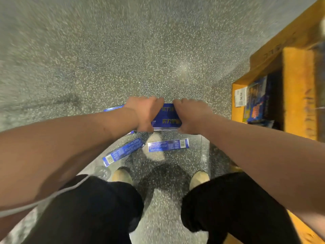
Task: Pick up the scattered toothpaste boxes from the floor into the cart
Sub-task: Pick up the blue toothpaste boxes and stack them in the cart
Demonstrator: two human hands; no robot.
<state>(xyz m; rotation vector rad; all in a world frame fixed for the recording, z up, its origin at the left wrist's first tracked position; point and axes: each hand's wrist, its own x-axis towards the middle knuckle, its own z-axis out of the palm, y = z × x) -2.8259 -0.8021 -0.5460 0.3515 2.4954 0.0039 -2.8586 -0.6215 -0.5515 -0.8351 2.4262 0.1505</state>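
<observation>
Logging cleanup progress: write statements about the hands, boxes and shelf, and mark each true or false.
1. The left hand and right hand both grip the held boxes. True.
2. The shelf on the right is green. False: it is yellow.
3. Two more boxes, the left loose box and the right loose box, lie nearer the feet. True.
4. Those two loose boxes are stacked. False: they lie side by side, not overlapping.
</observation>
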